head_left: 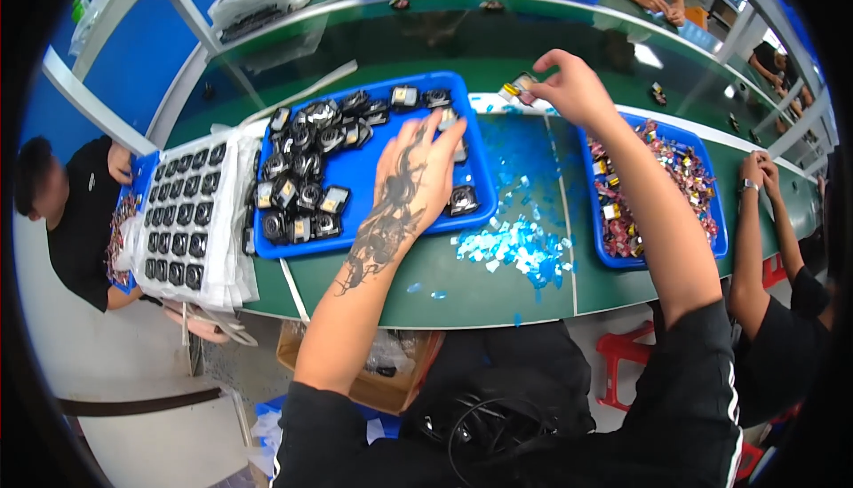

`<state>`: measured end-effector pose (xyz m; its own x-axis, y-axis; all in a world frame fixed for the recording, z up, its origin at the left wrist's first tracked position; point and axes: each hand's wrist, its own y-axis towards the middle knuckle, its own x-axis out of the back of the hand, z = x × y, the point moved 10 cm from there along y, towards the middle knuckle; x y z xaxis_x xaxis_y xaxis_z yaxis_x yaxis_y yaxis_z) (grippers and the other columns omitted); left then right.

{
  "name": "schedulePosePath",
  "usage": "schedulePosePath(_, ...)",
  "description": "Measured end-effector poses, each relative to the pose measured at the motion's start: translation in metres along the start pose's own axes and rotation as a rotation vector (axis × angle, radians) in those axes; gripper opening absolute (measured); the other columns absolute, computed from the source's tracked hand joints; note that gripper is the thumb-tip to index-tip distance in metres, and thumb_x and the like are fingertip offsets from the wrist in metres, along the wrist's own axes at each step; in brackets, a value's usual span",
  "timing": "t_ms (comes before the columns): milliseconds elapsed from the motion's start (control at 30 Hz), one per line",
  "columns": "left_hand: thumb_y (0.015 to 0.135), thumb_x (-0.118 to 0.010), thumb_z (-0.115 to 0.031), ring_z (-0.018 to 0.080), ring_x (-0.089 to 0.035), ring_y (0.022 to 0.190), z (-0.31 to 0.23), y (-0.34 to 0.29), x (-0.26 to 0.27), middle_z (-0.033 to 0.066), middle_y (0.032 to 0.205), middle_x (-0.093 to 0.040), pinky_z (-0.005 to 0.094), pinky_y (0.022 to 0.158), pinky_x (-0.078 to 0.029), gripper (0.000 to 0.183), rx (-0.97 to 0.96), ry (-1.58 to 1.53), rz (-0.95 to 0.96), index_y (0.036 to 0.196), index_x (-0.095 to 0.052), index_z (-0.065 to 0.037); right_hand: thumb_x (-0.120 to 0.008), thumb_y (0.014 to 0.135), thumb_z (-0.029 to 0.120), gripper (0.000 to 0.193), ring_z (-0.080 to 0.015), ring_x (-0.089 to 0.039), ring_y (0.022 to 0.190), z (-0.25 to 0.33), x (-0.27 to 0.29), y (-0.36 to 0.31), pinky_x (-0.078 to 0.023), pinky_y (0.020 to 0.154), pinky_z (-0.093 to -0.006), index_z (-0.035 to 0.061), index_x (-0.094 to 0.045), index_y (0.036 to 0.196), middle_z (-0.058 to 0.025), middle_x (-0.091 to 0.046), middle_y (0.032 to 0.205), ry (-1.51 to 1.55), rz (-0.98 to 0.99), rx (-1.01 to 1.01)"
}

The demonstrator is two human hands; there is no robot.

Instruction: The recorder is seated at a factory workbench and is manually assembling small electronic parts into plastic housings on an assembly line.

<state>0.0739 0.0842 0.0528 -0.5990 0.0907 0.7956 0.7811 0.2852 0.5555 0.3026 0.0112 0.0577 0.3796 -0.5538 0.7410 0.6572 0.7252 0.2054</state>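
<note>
My left hand reaches over a blue tray of small black square modules with round centres. Its thumb and forefinger close around one black module near the tray's right edge; the contact is partly hidden. Past the tray's far right corner, my right hand pinches a small electronic part with yellow and silvery faces, held just above the bench's white strip. A second blue tray, full of pinkish parts with yellow bits, stands beneath my right forearm.
Bright blue film pieces lie piled between the trays on the green table. At left stands a stack of white blister trays with black modules. Co-workers sit left, right and opposite. A red stool and cardboard box are below.
</note>
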Motion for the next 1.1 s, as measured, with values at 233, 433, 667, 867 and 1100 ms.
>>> schedulePosePath(233,0.088,-0.061,-0.026,0.0294,-0.056,0.101,0.023,-0.018,-0.028,0.0113,0.103,-0.063,0.0419,0.085,-0.045,0.02,0.216,0.052,0.255,0.1,-0.072,-0.014,-0.091,0.054,0.026,0.047,-0.0281,-0.065,0.085,-0.08,-0.038,0.062,-0.051,0.077,-0.0361,0.0052,-0.063,0.086,-0.0135,-0.067,0.088,-0.101,-0.144,-0.28)
schedulePosePath(433,0.081,-0.07,-0.016,0.032,-0.059,0.095,0.018,-0.012,-0.021,0.0121,0.096,-0.062,0.0438,0.082,-0.046,0.029,0.183,-0.136,0.159,0.107,-0.059,-0.011,-0.081,0.07,0.033,0.036,-0.0311,-0.067,0.094,-0.083,-0.003,0.06,-0.052,0.082,-0.0394,0.0048,-0.068,0.088,-0.0157,-0.07,0.094,-0.212,-0.191,-0.25)
schedulePosePath(667,0.083,-0.064,-0.011,0.0333,-0.059,0.098,0.027,-0.014,-0.031,0.0139,0.098,-0.06,0.0434,0.084,-0.047,0.023,0.188,-0.299,0.17,0.105,-0.061,-0.005,-0.07,0.08,0.022,0.022,-0.0215,-0.066,0.072,-0.037,0.069,0.03,-0.051,0.067,-0.0332,0.0012,-0.067,0.087,-0.0106,-0.066,0.074,-0.274,-0.087,-0.016)
schedulePosePath(867,0.09,-0.059,-0.011,0.0201,-0.068,0.074,0.017,-0.01,-0.025,0.0136,0.089,-0.069,0.0311,0.064,-0.053,0.017,0.381,-0.737,0.143,0.102,-0.067,-0.001,-0.067,0.079,0.016,0.016,-0.024,-0.063,0.063,-0.023,0.072,-0.034,-0.05,0.062,-0.035,-0.0001,-0.067,0.079,-0.0124,-0.065,0.068,-0.358,0.17,0.11)
schedulePosePath(1100,0.095,-0.055,-0.01,0.0116,-0.065,0.075,-0.008,-0.02,-0.049,0.0126,0.097,-0.069,0.021,0.061,-0.051,0.022,0.554,-1.429,0.31,0.112,-0.062,0.003,-0.073,0.078,0.022,0.021,-0.0348,-0.065,0.073,-0.039,0.066,-0.075,-0.052,0.069,-0.0417,0.0014,-0.067,0.077,-0.0163,-0.066,0.074,-0.512,0.187,0.054)
